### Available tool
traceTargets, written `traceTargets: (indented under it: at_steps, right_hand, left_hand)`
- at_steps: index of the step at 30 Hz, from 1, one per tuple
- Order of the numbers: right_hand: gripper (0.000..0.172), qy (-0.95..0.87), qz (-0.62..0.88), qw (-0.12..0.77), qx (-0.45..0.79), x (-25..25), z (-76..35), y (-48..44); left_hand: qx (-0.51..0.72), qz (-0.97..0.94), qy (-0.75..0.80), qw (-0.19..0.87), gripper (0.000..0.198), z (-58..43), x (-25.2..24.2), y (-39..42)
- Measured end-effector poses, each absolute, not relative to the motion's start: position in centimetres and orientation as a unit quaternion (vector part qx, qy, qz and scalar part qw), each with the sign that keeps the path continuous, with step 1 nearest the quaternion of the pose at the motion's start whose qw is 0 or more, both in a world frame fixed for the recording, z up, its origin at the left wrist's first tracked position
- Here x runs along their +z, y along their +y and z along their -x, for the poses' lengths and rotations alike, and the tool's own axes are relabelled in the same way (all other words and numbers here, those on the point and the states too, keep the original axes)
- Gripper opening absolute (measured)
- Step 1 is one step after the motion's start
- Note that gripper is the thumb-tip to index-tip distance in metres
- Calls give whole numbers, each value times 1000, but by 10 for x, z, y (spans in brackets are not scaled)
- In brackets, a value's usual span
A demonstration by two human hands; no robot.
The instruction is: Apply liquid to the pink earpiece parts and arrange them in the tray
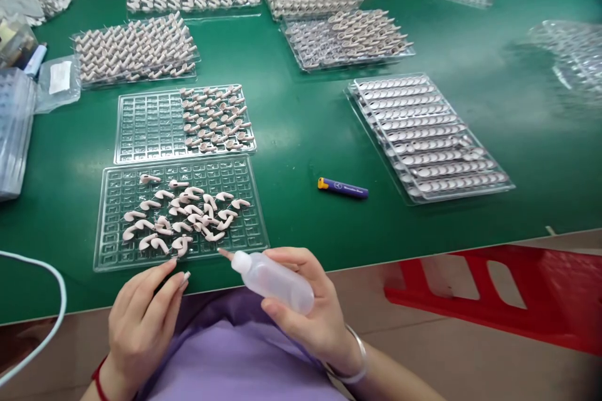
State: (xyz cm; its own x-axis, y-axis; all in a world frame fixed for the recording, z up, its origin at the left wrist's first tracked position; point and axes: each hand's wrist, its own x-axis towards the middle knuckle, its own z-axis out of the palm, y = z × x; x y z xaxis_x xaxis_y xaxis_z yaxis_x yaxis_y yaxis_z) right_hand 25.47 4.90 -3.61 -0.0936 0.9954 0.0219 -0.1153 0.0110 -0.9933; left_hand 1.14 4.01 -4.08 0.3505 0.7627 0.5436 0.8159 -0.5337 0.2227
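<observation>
My right hand [313, 301] is wrapped round a translucent squeeze bottle [277, 282], tilted, its white cap and thin tip pointing up and left. At the tray's front edge, my left hand [145, 313] has bent fingers drawn together. A small white piece shows at those fingertips; whether it is an object or a nail is unclear. Just beyond lie loose white earbud housings [190, 210], heaped on a clear plastic tray [110, 200]. The bottle's tip hangs near this tray's front edge.
Behind is a half-filled clear tray [145, 125]. A purple lighter [345, 188] lies in the middle of the green table [301, 131]. To the right is a tray of white parts [427, 138]; a red stool [527, 301] stands below. A white cable [56, 276] curves at left.
</observation>
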Motion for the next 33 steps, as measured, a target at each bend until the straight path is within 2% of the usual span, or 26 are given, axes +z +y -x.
traceTargets:
  at_steps: [7,14,18,22,28,33]
  right_hand:
    - [41,-481,489,511,518,-34,-258,61]
    - [39,-486,460,515,535,-31,-252,65]
    - [36,-480,444,535,535,-33,-250,60]
    - [36,-534,424,500,533,-36,-248,52]
    - [42,-688,389,466,398,-41,-244,53]
    - [40,-738,375,456,327,-44,-241,55]
  left_hand:
    - [-313,809,-497,33,30,-9,-41,42]
    - [-317,788,-525,62,30,0,-43,36]
    - [-320,798,-508,53,36,0,-44,35]
    - [-336,801,-494,42,39,-3,-42,37]
    - [-327,799,-503,33,41,-3,-41,35]
    - [-324,800,-503,41,37,-4,-41,35]
